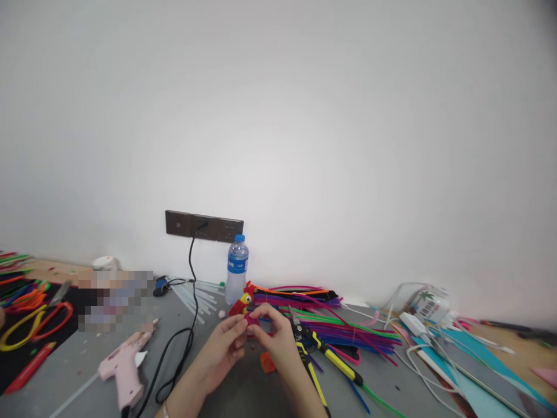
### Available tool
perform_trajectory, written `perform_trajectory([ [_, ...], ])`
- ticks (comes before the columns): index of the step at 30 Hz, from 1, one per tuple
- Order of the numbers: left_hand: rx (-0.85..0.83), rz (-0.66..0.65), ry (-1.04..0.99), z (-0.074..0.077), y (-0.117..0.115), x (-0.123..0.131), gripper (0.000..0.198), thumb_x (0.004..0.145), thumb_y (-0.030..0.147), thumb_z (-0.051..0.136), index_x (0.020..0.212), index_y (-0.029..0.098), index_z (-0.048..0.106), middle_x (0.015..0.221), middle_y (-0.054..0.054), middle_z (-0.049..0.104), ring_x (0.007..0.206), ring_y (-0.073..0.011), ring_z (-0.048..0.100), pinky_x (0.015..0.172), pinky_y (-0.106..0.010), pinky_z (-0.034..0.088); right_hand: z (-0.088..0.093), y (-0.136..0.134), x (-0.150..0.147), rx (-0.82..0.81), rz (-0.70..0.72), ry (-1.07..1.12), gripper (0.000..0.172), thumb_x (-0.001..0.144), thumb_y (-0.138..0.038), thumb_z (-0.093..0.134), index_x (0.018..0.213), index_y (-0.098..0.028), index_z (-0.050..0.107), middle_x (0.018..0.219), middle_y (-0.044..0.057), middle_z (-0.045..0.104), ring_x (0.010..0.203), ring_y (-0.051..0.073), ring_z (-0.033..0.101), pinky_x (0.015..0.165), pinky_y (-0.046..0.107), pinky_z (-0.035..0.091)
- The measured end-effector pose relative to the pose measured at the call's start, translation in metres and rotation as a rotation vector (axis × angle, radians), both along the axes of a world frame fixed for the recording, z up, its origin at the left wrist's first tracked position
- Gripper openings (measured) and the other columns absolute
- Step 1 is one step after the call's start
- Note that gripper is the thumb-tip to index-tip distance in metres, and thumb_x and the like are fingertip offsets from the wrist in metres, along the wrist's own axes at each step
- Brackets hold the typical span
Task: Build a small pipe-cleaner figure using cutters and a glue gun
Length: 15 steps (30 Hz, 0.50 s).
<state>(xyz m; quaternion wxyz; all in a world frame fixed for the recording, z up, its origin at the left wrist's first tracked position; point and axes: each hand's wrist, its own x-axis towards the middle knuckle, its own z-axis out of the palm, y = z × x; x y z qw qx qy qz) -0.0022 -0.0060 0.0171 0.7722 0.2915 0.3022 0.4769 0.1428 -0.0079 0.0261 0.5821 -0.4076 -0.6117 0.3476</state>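
In the head view my left hand and my right hand meet over the front of the table. Both are closed in a pinch on a small magenta fuzzy piece, which looks like bent pipe cleaner; my fingers cover much of it. Just behind the fingertips stands a red and yellow bird figure with a round eye. An orange scrap lies beside my right wrist. Yellow-and-black pliers lie right of that hand, partly behind my forearm.
Bundles of coloured pipe cleaners spread behind and right of my hands. A water bottle stands by the wall. On the left are a pink glue gun, its black cord and scissors. White cables tangle on the right.
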Motion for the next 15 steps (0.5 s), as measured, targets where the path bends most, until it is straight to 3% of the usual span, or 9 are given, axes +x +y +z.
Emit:
perform_trajectory([
  [4,-0.050,-0.008,-0.074,0.0026,-0.0051,0.0027,0.034,0.056,0.034,0.089,0.075,0.014,0.069,0.064,0.005,0.053,0.048,-0.0024,0.035,0.043,-0.014,0.026,-0.0005,-0.0011,-0.0005,-0.007,0.034,0.046,0.008,0.069,-0.015,0.071,0.074,-0.019,0.066,0.074,0.001,0.067,0.073,0.018,0.061,0.071,0.027,0.046],
  [9,-0.024,-0.002,-0.071,0.0080,-0.0060,0.0062,0.034,0.056,0.037,0.088,0.070,0.014,0.067,0.056,0.007,0.045,0.047,-0.0031,0.030,0.043,-0.015,0.024,-0.0011,-0.0011,-0.0006,-0.015,0.040,0.058,0.008,0.070,-0.023,0.073,0.074,-0.018,0.066,0.072,0.001,0.067,0.070,0.018,0.060,0.068,0.027,0.046],
  [15,0.039,0.036,0.010,0.0005,-0.0021,0.0072,0.033,0.059,0.037,0.086,0.069,0.014,0.064,0.051,0.010,0.036,0.046,-0.0037,0.024,0.043,-0.016,0.020,-0.0048,0.0025,0.0000,0.003,0.020,0.059,0.007,0.075,-0.024,0.069,0.073,-0.018,0.066,0.072,0.002,0.066,0.071,0.018,0.059,0.067,0.027,0.045],
])
